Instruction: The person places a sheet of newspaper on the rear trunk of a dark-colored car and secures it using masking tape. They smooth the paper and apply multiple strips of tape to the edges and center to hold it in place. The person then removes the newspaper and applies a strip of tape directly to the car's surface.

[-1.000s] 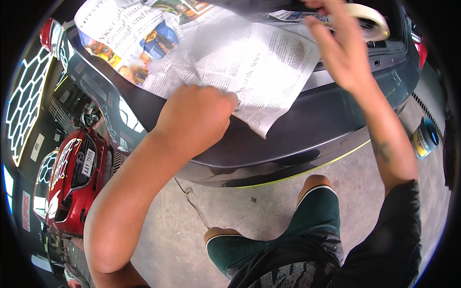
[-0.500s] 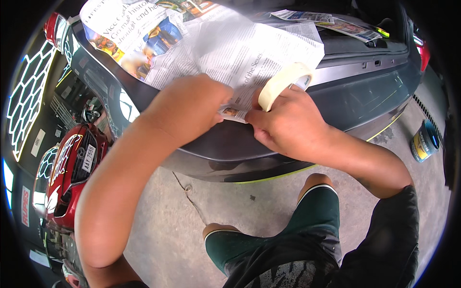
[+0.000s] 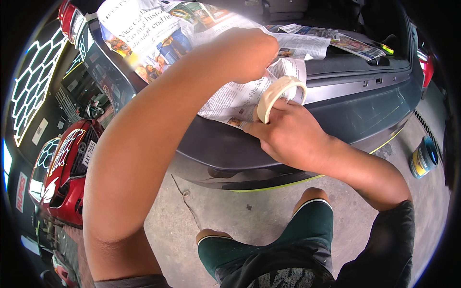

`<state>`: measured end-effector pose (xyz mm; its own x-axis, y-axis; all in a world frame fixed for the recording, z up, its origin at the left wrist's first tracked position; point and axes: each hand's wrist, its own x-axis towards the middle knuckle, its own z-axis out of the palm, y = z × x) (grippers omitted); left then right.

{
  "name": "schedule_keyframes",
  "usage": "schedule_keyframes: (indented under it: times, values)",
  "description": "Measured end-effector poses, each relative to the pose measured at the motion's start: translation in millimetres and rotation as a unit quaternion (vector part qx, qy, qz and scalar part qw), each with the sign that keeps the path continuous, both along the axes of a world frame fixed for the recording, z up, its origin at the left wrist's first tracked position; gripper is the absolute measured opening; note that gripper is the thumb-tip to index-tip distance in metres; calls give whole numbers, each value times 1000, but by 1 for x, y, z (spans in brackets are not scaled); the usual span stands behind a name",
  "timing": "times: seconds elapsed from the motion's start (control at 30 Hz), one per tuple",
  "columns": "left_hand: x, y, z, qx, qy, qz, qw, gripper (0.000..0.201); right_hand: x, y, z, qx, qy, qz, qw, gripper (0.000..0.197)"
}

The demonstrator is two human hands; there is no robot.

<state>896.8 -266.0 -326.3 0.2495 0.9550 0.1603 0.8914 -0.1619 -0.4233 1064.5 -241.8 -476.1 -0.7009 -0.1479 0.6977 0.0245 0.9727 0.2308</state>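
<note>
A printed newspaper sheet lies over the rear corner of a dark grey car, its near edge on the bumper. Reaching across it, my left hand is closed at the sheet's upper right part, where the paper bunches; its fingertips are mostly hidden. My right hand grips a roll of cream masking tape, fingers through the ring. Its thumb side rests by the sheet's lower edge. Further left, another newspaper part with colour pictures covers the car's side.
More newspaper lies in the open trunk, beside its metallic sill. On the concrete floor at right stands a dark bucket with a yellow label. A red car is parked at left. A thin cord runs over the floor.
My left hand has moved up and to the right, away from the lower edge, and the sheet's right corner has drawn in and crumpled. My right hand stays near the lower edge with the tape.
</note>
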Motion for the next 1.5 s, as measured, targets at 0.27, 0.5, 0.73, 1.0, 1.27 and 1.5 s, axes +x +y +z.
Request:
schedule_keyframes:
  times: [0.27,0.5,0.73,1.0,1.27,1.5]
  values:
    - [-3,-52,31,124,4,-26,992,19,-6,9,13,57,-46,-20,997,42]
    - [17,-126,27,260,16,88,962,30,-12,25,13,120,29,-29,992,38]
    - [6,-136,28,298,-38,165,939,36,15,26,12,-47,96,103,989,50]
    - [17,-146,29,286,-85,133,945,27,17,43,4,-168,-30,-40,985,24]
    - [-31,-127,26,290,-16,-44,956,19,0,57,26,164,121,50,978,10]
    - [-33,-152,30,234,-92,-31,967,37,-4,47,19,-106,78,85,988,18]
